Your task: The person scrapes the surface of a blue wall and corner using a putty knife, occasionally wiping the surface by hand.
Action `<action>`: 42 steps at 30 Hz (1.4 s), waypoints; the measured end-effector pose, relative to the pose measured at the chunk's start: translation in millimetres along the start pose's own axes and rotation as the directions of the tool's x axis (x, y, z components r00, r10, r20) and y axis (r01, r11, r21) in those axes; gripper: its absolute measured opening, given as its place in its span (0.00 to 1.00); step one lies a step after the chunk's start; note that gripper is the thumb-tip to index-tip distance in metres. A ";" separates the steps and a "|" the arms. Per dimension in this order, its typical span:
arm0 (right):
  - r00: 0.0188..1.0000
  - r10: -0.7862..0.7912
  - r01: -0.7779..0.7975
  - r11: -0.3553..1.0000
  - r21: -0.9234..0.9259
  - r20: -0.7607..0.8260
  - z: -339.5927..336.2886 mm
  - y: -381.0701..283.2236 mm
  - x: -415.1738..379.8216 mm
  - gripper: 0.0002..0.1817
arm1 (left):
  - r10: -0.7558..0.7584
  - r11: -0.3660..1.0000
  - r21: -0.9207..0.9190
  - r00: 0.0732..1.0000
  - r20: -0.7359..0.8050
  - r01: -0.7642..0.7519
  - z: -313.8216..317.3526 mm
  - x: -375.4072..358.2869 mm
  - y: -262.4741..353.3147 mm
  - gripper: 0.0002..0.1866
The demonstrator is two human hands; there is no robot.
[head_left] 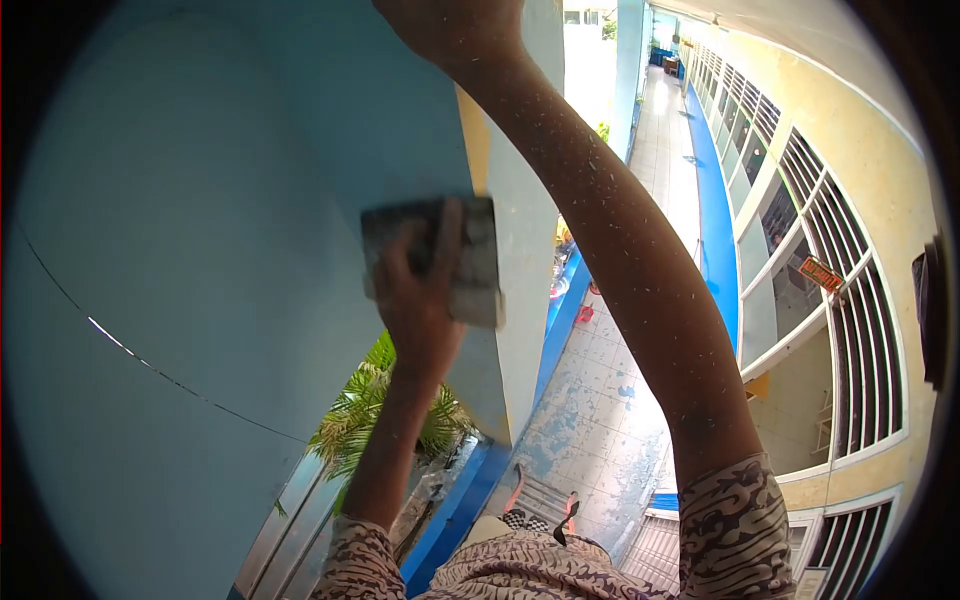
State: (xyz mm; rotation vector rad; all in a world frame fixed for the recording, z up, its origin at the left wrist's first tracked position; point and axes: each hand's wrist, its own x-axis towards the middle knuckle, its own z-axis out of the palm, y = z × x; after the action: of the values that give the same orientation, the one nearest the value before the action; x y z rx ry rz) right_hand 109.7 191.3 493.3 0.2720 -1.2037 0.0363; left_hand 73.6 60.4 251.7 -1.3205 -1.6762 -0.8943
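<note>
My left hand (415, 295) presses a grey rectangular sheet, which looks like sandpaper (478, 255), against the edge of a blue-painted pillar (420, 130). Fingers lie bent across the sheet, and both are smeared by motion. Higher up, my right hand (455, 25) reaches to the top edge of the view beside the pillar. Its fingers are cut off, so what it touches is hidden. Pale flecks dot my right forearm.
Below me, a ladder (545, 497) stands on a tiled walkway (590, 400) with worn paint. Barred windows (800, 220) line the right wall. A palm plant (375, 405) grows below left, and a thin wire (165, 365) hangs across the left side.
</note>
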 end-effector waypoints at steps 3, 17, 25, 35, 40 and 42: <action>1.000 0.000 0.000 1.000 -0.010 0.010 -0.4 -2.3 0.6 0.37 | -0.004 1.000 -0.028 0.999 -0.040 0.003 -16.3 53.2 -10.8 0.46; 1.000 0.010 -0.010 1.000 -0.001 0.017 -9.3 -5.3 6.3 0.37 | 0.002 0.999 -0.043 0.996 -0.094 -0.006 -23.4 59.1 -7.9 0.50; 1.000 0.028 -0.028 1.000 0.005 0.011 -8.6 -6.5 8.9 0.37 | -0.096 0.995 -0.008 0.990 0.099 0.097 1.1 -41.1 9.8 0.46; 1.000 0.002 -0.003 1.000 -0.006 -0.010 -7.9 -2.8 8.0 0.36 | -0.022 0.998 -0.052 0.998 0.058 0.025 -7.4 -4.4 -7.4 0.45; 0.999 -0.013 0.012 0.999 -0.032 -0.039 -3.7 1.5 5.9 0.35 | -0.083 0.996 -0.037 0.994 0.076 0.086 4.2 -23.0 -5.6 0.45; 1.000 -0.010 0.009 1.000 -0.027 -0.026 -4.4 1.9 3.6 0.35 | -0.014 0.999 -0.047 1.000 -0.011 0.013 -16.6 34.2 -13.9 0.45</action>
State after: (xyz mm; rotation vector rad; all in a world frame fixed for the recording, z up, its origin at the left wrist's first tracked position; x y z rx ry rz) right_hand 114.7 193.7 495.6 0.2534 -1.1762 0.0154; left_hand 58.3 56.8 289.0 -1.3344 -1.6659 -0.9531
